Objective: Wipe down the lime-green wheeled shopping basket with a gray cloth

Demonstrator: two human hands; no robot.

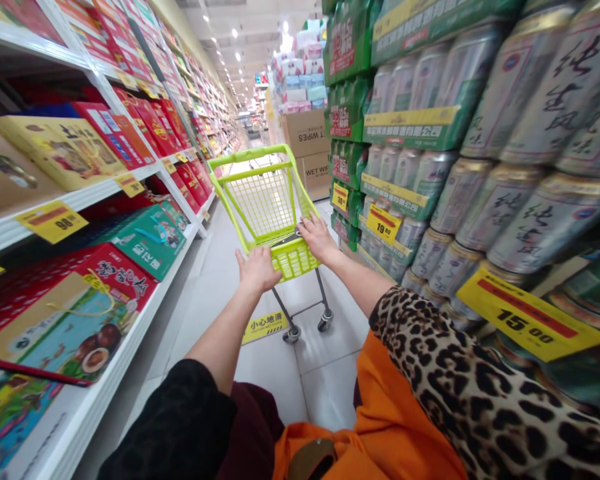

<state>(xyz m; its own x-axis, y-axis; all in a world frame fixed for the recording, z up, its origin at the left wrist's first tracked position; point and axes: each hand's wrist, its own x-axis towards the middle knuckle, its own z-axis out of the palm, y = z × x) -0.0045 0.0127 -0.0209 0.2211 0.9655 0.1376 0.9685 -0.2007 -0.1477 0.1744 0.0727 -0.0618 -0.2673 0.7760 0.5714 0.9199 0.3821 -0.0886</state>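
Note:
A small lime-green shopping cart [245, 241] with a mesh basket stands in the aisle in front of me, on dark legs with swivel wheels. Its near edge is where both my hands rest. My left hand [259, 268] is closed over the left part of the handle, and its fingertips are mostly hidden behind the rim. At the right end, my right hand [316, 237] wraps the handle, fingers bent over it. A dark bar shows between the two hands. No goods can be made out in the basket.
To the left runs a white shelf [145, 175] with boxed goods and yellow price tags. Stacked beer cans [460, 220] line the right side closely. Cardboard cartons [305, 133] stand ahead on the right. A yellow floor sign [265, 327] lies near the wheels.

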